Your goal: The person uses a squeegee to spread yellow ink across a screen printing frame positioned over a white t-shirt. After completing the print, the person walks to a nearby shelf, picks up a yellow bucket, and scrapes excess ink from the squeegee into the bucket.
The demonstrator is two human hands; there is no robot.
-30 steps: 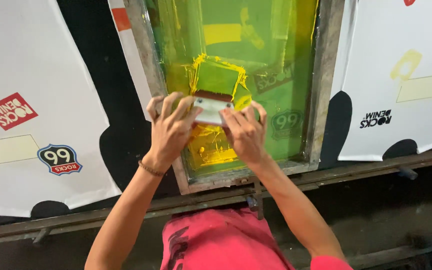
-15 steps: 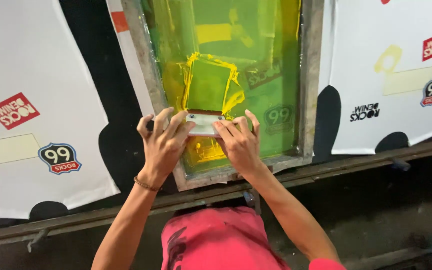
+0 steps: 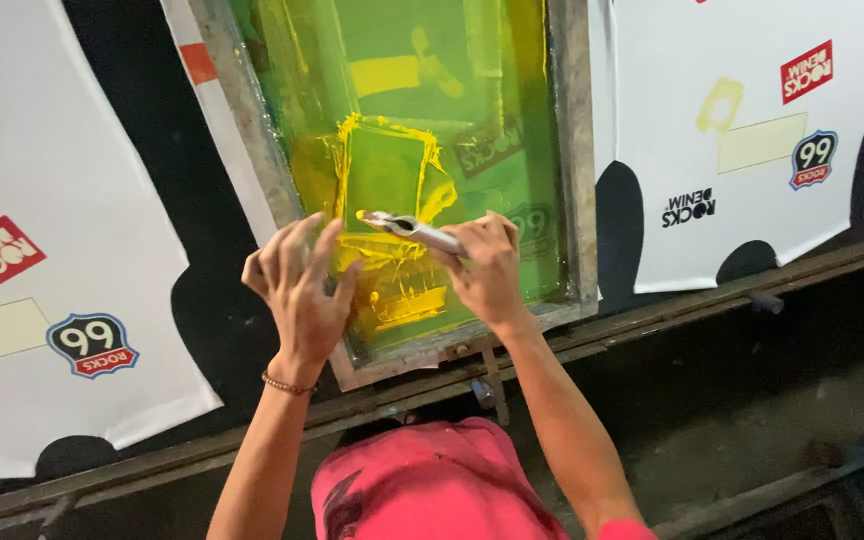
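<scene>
Clothing: pink shirt (image 3: 432, 490), nearest the camera, below the screen frame (image 3: 252, 130).
Left hand (image 3: 297, 285): fingers spread, holding nothing, over the frame's near left corner.
Right hand (image 3: 487, 270): closed around one end of the squeegee (image 3: 412, 228).
Squeegee: tilted above the yellow ink (image 3: 402, 270) inside the frame.
Handling: probably light and stiff, ink-slick; best held by its bare handle.
Beyond: white printed fabric (image 3: 752, 130) right of the frame.

White printed fabric panels (image 3: 42, 250) lie on the dark printing bench (image 3: 672, 330).
</scene>
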